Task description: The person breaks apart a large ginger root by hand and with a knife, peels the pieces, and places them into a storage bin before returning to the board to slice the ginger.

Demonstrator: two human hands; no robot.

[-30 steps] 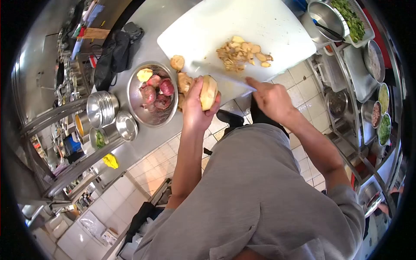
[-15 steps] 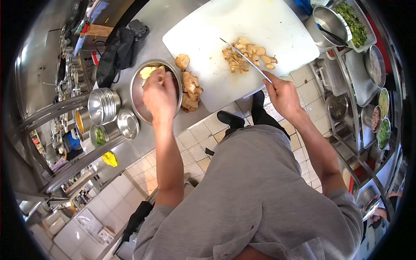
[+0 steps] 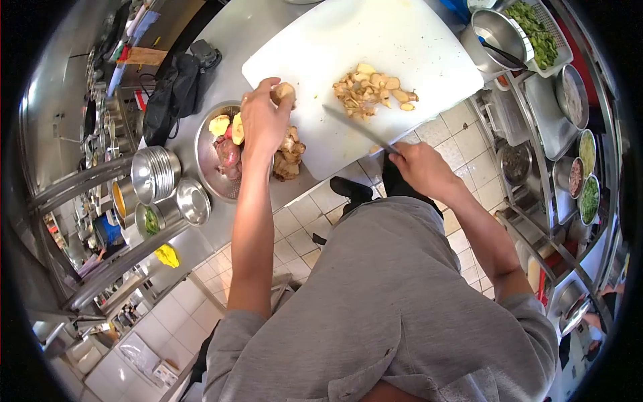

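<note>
In the head view my left hand [image 3: 262, 124] has its thumb and fingers around a knob of unpeeled ginger [image 3: 286, 92] at the left edge of the white cutting board [image 3: 402, 40]. Below that hand, a metal bowl [image 3: 203, 175] holds yellow peeled ginger [image 3: 218, 124] and reddish, onion-like pieces [image 3: 228, 154]. More unpeeled ginger [image 3: 289, 155] lies right of the bowl, partly behind my wrist. My right hand [image 3: 423, 171] grips a knife [image 3: 358, 127], its blade pointing left over the board. Peelings and ginger scraps [image 3: 368, 90] are heaped beyond the blade.
Stacked metal bowls [image 3: 153, 175] and a small metal dish [image 3: 193, 201] stand at left. A black bag [image 3: 171, 97] lies on the steel counter. At right are a metal pot [image 3: 492, 30], a basket of greens [image 3: 536, 30] and a rack with food containers [image 3: 581, 181].
My left hand has moved from over the bowl to the ginger knob on its right and taken hold of it. A peeled piece now lies in the bowl. The knife has swung lower, away from the scraps.
</note>
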